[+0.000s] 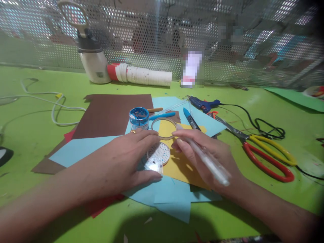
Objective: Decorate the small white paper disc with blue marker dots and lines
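Note:
My left hand (126,152) reaches in from the left with its fingers extended together and thumb apart. Its fingertips rest on the lower left edge of a thin round ring (165,138), which lies over yellow paper (186,170). Under this hand, between fingers and thumb, is a white disc (162,153) with blue dots and dark lines. A shiny clear plastic piece (153,166) overlaps the disc near the thumb. Pinched in my right hand (202,148) is a clear-barrelled pen (210,162), its front end by the ring's right edge.
Behind the ring stand a blue paint jar (139,118) and a blue marker (190,118). To the right lie scissors (268,155) and a blue glue gun (204,104) with a black cord. Brown paper (113,116) and light blue sheets (174,189) overlap. Stacked cups (149,76) and a sprayer (95,65) are at the back.

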Available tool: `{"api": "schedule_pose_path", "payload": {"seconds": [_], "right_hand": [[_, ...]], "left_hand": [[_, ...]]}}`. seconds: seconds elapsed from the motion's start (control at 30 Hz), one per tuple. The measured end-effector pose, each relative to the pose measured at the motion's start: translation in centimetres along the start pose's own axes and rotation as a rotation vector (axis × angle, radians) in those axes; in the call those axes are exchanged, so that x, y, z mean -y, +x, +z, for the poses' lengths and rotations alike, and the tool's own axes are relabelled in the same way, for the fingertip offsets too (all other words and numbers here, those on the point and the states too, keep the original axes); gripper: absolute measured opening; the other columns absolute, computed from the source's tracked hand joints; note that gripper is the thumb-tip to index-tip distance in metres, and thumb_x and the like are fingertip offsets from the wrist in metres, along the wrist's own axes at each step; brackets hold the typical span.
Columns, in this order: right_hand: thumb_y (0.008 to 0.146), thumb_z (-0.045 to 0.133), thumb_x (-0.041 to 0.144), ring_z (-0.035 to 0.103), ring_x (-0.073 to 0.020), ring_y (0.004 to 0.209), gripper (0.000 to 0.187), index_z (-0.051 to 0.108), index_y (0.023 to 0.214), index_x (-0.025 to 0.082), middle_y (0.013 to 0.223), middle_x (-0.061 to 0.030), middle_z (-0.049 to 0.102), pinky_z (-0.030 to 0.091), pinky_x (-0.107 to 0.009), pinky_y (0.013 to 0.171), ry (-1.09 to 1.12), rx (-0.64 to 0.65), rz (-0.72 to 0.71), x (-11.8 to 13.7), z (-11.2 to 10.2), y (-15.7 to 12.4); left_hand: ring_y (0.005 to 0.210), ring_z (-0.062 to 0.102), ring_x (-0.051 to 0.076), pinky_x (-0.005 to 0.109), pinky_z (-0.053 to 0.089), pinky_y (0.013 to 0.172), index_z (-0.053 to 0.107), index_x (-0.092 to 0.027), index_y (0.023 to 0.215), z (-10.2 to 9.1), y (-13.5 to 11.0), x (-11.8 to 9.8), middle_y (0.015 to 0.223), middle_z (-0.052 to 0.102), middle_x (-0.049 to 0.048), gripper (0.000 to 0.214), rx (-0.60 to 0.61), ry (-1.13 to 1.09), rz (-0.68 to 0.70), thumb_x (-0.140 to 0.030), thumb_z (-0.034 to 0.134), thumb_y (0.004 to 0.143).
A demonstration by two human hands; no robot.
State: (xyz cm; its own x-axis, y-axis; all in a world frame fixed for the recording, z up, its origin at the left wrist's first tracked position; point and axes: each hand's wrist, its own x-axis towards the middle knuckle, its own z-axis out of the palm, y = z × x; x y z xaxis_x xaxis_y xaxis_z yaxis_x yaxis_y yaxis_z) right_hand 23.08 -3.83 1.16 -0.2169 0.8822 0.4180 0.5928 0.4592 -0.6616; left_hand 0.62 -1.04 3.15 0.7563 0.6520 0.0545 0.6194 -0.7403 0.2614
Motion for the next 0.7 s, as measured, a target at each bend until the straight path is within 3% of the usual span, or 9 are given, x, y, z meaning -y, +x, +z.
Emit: {"api": "schedule_pose_path", "payload": {"seconds": [0.2,0.4,0.7], "right_hand": [[0.083,0.070,0.029,0.069,-0.0175,0.085,0.031,0.059,0.111,0.022,0.099,-0.0052,0.071,0.057,-0.030,0.073,0.047,0.090,0.021,-0.3,0.4,0.0],[0.078,0.077,0.034,0.060,-0.0241,0.101,0.054,0.050,0.124,0.022,0.110,-0.0091,0.063,0.052,-0.040,0.085,-0.081,0.199,-0.092,0.1,1.1,-0.1],[0.081,0.074,0.024,0.056,-0.0204,0.086,0.038,0.056,0.114,0.019,0.092,-0.0048,0.062,0.050,-0.032,0.072,-0.053,0.327,-0.134,-0.2,1.1,1.0]], "left_hand": [[0.122,0.054,0.033,0.051,0.047,0.101,0.046,-0.019,0.134,-0.8,-0.6,0.5,0.137,0.055,0.0136,0.061,-0.053,0.041,-0.019,-0.053,0.061,0.086],[0.123,0.054,0.037,0.057,0.047,0.101,0.049,-0.020,0.135,-1.4,-1.0,1.7,0.136,0.057,0.0138,0.067,-0.082,0.083,-0.038,-0.059,0.061,0.082],[0.120,0.056,0.037,0.055,0.050,0.096,0.052,-0.019,0.132,-1.6,-1.3,1.5,0.136,0.058,0.0138,0.066,-0.083,0.095,-0.018,-0.060,0.062,0.082]]}}
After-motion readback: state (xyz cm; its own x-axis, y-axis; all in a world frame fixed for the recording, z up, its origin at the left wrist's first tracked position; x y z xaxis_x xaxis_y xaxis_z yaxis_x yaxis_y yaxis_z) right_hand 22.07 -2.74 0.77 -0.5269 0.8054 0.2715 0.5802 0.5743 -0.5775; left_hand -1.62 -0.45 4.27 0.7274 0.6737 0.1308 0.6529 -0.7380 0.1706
